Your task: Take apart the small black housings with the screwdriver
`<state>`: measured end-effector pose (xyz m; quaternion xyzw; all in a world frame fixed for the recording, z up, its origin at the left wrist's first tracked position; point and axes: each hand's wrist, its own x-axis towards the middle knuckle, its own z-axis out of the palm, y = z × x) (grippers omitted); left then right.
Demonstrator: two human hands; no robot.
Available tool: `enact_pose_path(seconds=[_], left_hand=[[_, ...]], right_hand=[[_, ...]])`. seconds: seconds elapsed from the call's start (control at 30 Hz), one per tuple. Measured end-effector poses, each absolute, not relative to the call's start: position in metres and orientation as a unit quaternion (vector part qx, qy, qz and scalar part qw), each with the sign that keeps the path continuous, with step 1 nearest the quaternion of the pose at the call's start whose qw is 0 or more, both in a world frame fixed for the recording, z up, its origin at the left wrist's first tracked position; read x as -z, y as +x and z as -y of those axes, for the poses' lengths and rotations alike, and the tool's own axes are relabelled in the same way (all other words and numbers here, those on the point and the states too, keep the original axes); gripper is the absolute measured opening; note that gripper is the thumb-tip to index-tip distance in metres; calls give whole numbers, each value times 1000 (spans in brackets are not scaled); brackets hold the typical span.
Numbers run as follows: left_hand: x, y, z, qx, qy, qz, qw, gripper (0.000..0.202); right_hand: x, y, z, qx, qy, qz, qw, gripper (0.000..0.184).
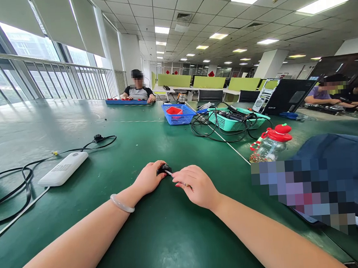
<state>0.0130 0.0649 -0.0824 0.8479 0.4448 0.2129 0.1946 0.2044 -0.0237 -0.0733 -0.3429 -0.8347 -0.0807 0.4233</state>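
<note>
My left hand (148,177) rests on the green table (160,232) with its fingers closed round a small black part (164,168). A pale bangle sits on that wrist. My right hand (196,185) lies just to the right, fingers pinched on a thin metal tool (169,173) whose tip touches the black part. Most of the tool is hidden under the fingers.
A white power strip (62,168) with black cables lies at the left. A blue basket (178,114), a teal basket (237,120) with cables and a red-capped bottle (270,144) stand beyond. A blue bag (329,157) lies at the right. Other people sit at the far end and far right.
</note>
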Motion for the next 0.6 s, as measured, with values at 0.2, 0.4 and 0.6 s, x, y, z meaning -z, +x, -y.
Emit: enact_pose_path(seconds=[0.2, 0.4, 0.6], left_hand=[[82, 13, -64, -214, 848, -444, 195, 33], [82, 13, -63, -215, 848, -442, 201, 33], [82, 13, -63, -213, 842, -449, 210, 38]], right_hand=[[70, 201, 26, 99, -321, 832, 442, 14], [71, 201, 25, 94, -321, 829, 449, 14], [73, 203, 25, 86, -341, 810, 469, 11]])
